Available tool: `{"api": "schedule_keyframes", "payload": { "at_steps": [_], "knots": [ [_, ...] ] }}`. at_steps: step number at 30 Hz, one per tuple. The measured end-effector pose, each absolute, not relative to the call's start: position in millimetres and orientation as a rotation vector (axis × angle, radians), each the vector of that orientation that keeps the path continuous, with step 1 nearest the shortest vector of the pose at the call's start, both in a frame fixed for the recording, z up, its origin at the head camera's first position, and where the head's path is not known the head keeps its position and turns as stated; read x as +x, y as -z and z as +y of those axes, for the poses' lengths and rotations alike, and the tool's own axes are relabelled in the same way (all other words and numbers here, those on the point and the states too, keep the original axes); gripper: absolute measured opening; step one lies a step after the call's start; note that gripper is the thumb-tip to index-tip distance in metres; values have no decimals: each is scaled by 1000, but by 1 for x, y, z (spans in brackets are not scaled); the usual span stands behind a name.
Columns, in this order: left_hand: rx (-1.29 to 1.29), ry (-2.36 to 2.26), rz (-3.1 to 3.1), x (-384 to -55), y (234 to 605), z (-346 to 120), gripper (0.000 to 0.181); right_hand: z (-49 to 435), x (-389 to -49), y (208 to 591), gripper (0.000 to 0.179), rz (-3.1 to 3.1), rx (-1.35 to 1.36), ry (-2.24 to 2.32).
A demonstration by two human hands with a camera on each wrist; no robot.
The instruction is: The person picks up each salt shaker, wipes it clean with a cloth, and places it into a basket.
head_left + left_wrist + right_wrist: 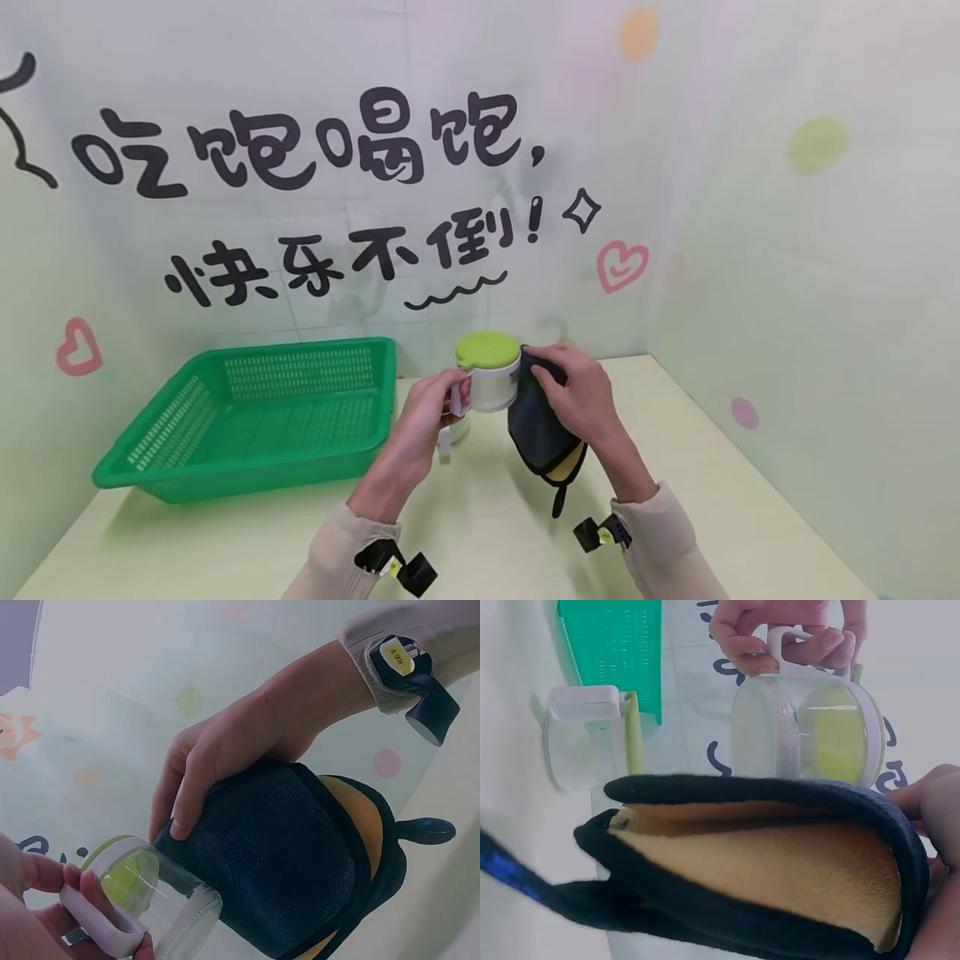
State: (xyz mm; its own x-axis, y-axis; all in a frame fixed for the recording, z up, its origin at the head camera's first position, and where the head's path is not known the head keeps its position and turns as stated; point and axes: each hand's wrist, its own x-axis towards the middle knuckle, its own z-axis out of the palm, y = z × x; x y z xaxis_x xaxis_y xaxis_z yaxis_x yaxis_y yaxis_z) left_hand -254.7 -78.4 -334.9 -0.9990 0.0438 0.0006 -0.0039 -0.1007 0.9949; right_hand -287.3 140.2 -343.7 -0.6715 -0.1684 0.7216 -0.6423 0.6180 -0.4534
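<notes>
A clear seasoning jar (493, 390) with a lime-green lid (488, 350) and white handle is held up off the table. My left hand (426, 408) grips it by the handle (105, 924), fingers curled through. A folded cleaning cloth (542, 425), dark blue outside and tan inside (780, 862), hangs from my right hand (581, 390). The right thumb and fingers pinch its upper end. In the left wrist view the cloth lies against the jar's side. Behind and below, a second similar jar (585, 746) stands on the table, partly hidden in the head view.
A green perforated plastic basket (258, 471) sits on the left of the pale table (480, 533). White walls with black lettering (450, 137) and coloured dots rise behind and to the right. A black hanging loop (559, 502) dangles from the cloth.
</notes>
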Motion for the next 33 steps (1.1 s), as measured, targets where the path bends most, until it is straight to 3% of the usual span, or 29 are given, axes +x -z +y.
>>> {"api": "schedule_keyframes", "payload": {
  "at_steps": [33],
  "knots": [
    [170, -2339, 2035, -251, 332, -85, 26, 133, -297, 361, 22, -2424, 552, -1009]
  ]
}}
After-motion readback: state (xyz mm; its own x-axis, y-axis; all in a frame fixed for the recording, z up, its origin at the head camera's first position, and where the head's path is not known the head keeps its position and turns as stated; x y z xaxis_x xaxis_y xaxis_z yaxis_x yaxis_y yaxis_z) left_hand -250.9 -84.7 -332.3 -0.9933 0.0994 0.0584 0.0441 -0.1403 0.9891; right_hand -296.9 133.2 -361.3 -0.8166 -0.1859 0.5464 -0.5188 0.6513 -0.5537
